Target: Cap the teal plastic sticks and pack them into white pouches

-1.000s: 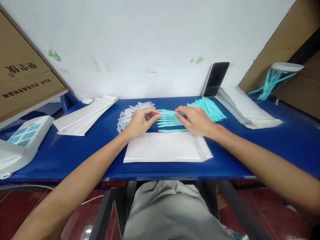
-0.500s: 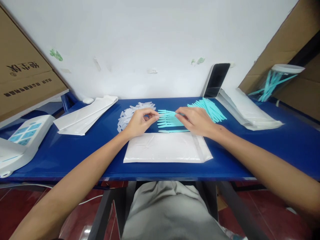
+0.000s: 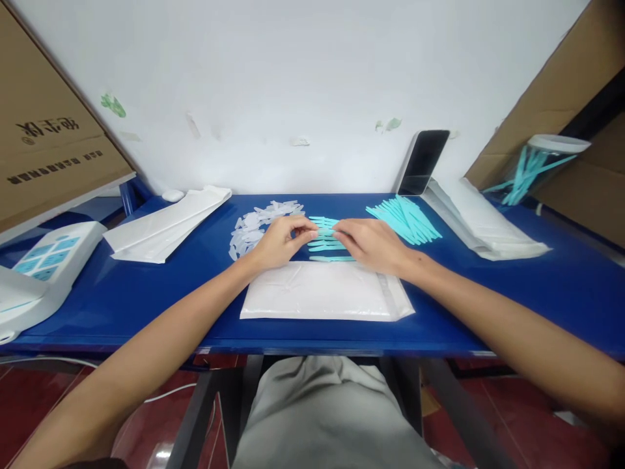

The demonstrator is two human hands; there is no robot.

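My left hand [image 3: 286,241] is closed in a pinch on a small translucent white cap [image 3: 321,231]. Facing it, my right hand [image 3: 368,242] pinches a slim turquoise stick, mostly hidden by the fingers. The cap and the stick's tip meet between my fingertips; how far one is inside the other I cannot tell. Under my hands lies a row of turquoise sticks [image 3: 325,246], side by side. A heap of translucent caps [image 3: 249,228] spreads beyond my left hand. Beyond my right hand is a pile of turquoise sticks [image 3: 407,220]. In front is a white padded packet [image 3: 317,293].
White folded packets [image 3: 168,225] lie at left and another white packet [image 3: 488,221] at right. A phone [image 3: 424,161] leans against the wall. A clear jar [image 3: 541,166] holds turquoise sticks. A white device [image 3: 53,267] sits on the blue table [image 3: 161,306] at far left.
My right hand has moved left and my left hand slightly right, so the fingertips are now close together. The cap and stick have been brought together between them.
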